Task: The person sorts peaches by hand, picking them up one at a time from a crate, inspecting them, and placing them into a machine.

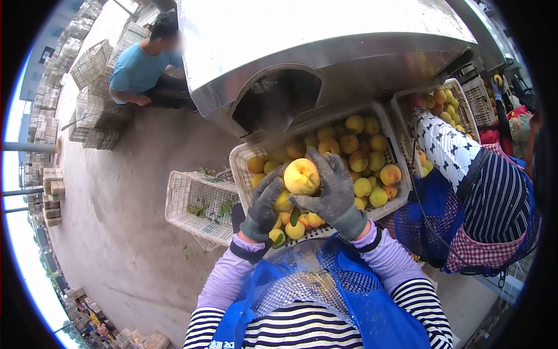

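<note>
"What's over the off-white crate (237, 166)?"

"Two dark gray hands, left (264, 203) and right (336, 192), and a yellow peach (301, 176) blushed orange."

"Below the crate?"

"Lilac sleeves (220, 278) with fine pale stripes, a black-and-white striped shirt (302, 328) (bold, those bands!) and a bright blue apron (375, 305)."

"Right of the crate?"

"A white sleeve (444, 139) with black butterfly shapes, and red-and-white checked cloth (479, 253)."

"Upper left of it?"

"A light blue top (135, 71)."

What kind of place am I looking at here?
Probably a fruit-sorting or packing site: a crate full of peach-like fruit sits under a metal machine, and stacked crates line the yard.
</note>
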The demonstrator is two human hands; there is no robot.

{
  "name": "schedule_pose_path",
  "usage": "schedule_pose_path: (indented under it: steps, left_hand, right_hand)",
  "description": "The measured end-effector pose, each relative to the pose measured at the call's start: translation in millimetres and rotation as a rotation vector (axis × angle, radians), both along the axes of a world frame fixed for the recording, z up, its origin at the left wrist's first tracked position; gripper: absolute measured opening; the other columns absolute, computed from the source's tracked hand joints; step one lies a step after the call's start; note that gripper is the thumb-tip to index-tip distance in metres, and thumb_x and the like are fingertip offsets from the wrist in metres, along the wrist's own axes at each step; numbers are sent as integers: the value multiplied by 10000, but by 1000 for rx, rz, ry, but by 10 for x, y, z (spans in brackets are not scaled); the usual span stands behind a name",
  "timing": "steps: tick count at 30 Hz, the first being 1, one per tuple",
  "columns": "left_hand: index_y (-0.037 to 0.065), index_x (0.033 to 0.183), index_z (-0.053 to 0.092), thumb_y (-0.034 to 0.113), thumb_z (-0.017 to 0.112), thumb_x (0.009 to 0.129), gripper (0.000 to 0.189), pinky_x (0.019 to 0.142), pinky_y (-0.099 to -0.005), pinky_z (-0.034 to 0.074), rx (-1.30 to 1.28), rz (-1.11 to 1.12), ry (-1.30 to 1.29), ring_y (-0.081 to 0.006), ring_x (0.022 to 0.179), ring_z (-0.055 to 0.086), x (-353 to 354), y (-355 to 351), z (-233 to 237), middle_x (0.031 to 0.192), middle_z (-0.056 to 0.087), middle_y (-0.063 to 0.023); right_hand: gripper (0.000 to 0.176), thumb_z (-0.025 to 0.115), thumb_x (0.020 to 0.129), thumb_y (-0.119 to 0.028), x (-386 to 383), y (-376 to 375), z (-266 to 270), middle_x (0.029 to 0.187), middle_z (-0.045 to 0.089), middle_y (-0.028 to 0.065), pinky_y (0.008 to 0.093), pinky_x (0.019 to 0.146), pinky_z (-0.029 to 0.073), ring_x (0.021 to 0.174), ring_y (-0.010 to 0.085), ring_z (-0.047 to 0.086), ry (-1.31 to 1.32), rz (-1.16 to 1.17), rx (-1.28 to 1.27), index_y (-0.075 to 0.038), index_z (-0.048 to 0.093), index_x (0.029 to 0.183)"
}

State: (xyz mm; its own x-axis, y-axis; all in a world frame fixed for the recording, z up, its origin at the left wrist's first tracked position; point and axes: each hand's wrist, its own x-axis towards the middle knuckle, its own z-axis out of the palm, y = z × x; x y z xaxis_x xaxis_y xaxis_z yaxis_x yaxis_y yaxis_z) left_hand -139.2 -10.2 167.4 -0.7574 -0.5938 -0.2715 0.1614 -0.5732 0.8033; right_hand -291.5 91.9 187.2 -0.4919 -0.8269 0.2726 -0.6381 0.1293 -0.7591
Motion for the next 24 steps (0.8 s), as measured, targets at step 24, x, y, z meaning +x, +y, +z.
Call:
schedule_pose_path:
  steps: [24]
  left_hand:
    - [-4, 1386, 448, 407, 473, 1015, 554, 988, -436, 531, 601, 221, 359, -328, 1223, 560, -97, -281, 130, 1345, 540, -190]
  right_hand:
    - [789, 859, 681, -486, 64, -466, 70, 1155, 605, 169, 450, 867, 516, 1002, 348, 617, 60, 92, 92, -48, 565, 1269]
